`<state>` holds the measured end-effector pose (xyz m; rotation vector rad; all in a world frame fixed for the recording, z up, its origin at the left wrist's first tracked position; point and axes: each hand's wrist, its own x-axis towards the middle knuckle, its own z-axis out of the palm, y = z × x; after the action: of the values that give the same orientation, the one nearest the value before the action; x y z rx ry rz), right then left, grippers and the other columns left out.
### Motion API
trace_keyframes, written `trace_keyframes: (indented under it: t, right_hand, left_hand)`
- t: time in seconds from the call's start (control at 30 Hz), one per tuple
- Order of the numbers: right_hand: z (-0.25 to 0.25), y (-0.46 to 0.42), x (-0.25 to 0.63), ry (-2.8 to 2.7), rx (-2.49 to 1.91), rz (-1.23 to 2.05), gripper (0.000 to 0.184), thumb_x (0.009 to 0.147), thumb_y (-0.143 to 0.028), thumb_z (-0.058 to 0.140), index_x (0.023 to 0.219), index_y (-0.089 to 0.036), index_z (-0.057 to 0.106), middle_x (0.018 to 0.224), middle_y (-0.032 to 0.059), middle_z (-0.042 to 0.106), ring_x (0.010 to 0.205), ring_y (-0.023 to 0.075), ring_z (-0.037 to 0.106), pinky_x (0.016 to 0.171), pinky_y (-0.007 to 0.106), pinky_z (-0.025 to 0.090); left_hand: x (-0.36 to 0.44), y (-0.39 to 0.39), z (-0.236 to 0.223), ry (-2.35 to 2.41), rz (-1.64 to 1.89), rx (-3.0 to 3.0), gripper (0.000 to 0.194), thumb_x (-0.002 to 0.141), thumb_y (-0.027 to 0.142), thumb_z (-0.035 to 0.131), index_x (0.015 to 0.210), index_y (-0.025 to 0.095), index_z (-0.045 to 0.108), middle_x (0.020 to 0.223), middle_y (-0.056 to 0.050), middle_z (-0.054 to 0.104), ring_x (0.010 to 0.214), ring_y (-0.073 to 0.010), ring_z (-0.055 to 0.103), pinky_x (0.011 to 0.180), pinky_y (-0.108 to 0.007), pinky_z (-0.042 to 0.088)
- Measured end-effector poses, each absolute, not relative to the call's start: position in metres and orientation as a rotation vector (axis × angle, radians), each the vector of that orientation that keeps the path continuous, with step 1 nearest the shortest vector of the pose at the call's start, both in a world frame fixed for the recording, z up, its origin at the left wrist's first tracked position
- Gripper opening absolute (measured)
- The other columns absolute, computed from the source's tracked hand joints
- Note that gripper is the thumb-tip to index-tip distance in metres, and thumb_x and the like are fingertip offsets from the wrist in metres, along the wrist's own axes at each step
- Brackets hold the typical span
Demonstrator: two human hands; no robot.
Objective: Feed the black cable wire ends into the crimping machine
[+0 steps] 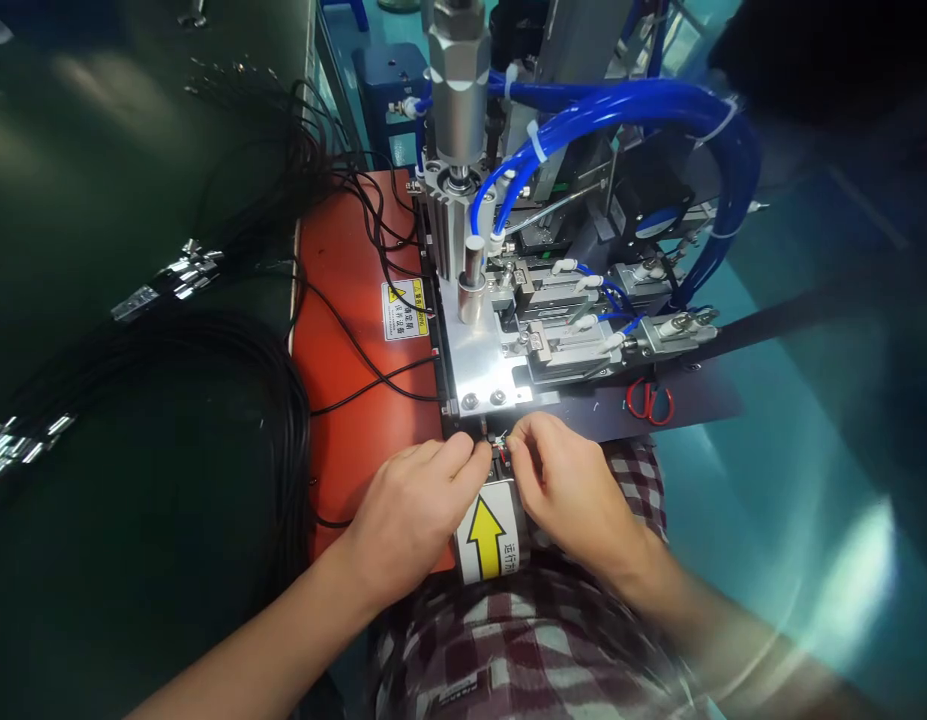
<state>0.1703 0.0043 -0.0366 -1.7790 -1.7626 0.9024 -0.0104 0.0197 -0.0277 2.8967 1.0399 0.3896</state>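
My left hand (pixel 414 510) and my right hand (pixel 575 490) meet at the front edge of a metal machine (pixel 478 350). Both pinch the end of a thin cable with small red and dark wires (pixel 500 448), held just under the machine's plate. The fingers of each hand are closed on it. Below the hands a label with a yellow arrow (pixel 487 535) points up toward the machine. My checked clothing shows beneath my arms.
An orange mat (pixel 343 330) with a warning sticker (pixel 404 310) lies left of the machine. Bundles of black cables (pixel 230 400) with metal connectors (pixel 178 275) cover the dark table at left. Blue air hoses (pixel 628 110) loop over the machine. Red-handled scissors (pixel 649 400) lie at right.
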Motion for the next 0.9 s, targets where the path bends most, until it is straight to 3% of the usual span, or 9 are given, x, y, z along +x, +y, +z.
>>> trace_keyframes:
  t: [0.13, 0.2, 0.53, 0.67, 0.9]
  right_hand:
    - [-0.044, 0.013, 0.176, -1.271, -1.597, 1.632, 0.023, 0.086, -0.035, 0.047, 0.068, -0.020, 0.048, 0.051, -0.0043, 0.047, 0.045, 0.0117, 0.042, 0.048, 0.026, 0.032]
    - [-0.050, 0.015, 0.178, -1.079, -1.481, 1.773, 0.025, 0.083, -0.038, 0.052, 0.066, -0.019, 0.049, 0.047, -0.0061, 0.045, 0.043, 0.0100, 0.040, 0.048, 0.025, 0.031]
    - [-0.060, 0.011, 0.179, -0.924, -1.331, 1.791, 0.024, 0.081, -0.038, 0.061, 0.072, -0.017, 0.054, 0.050, -0.0062, 0.051, 0.045, 0.0086, 0.042, 0.050, 0.024, 0.032]
    - [-0.058, 0.012, 0.180, -0.975, -1.343, 1.775, 0.027, 0.082, -0.041, 0.059, 0.072, -0.017, 0.053, 0.049, -0.0061, 0.051, 0.046, 0.0092, 0.044, 0.051, 0.024, 0.034]
    - [-0.056, 0.011, 0.180, -1.100, -1.426, 1.668, 0.020, 0.087, -0.036, 0.054, 0.077, -0.018, 0.052, 0.050, -0.0062, 0.052, 0.047, 0.0106, 0.048, 0.052, 0.025, 0.038]
  left_hand:
    - [-0.009, 0.020, -0.026, 1.035, 0.377, 2.906, 0.026, 0.094, 0.012, 0.037, 0.102, 0.010, 0.062, 0.072, -0.003, 0.057, 0.058, -0.0170, 0.051, 0.051, -0.029, 0.040]
    - [-0.008, 0.021, -0.025, 1.037, 0.370, 2.904, 0.026, 0.094, 0.012, 0.037, 0.102, 0.010, 0.062, 0.073, -0.003, 0.057, 0.058, -0.0168, 0.052, 0.051, -0.029, 0.041]
    - [-0.014, 0.021, -0.025, 1.068, 0.329, 2.763, 0.030, 0.093, 0.011, 0.035, 0.108, 0.013, 0.060, 0.092, -0.009, 0.061, 0.068, -0.0174, 0.060, 0.056, -0.028, 0.050]
    - [-0.014, 0.022, -0.025, 1.001, 0.379, 2.703, 0.028, 0.094, 0.012, 0.035, 0.106, 0.012, 0.060, 0.092, -0.009, 0.063, 0.075, -0.0185, 0.062, 0.063, -0.029, 0.053]
    - [-0.014, 0.024, -0.026, 0.997, 0.443, 2.715, 0.030, 0.095, 0.013, 0.034, 0.104, 0.012, 0.062, 0.090, -0.010, 0.065, 0.073, -0.0190, 0.063, 0.059, -0.029, 0.054]
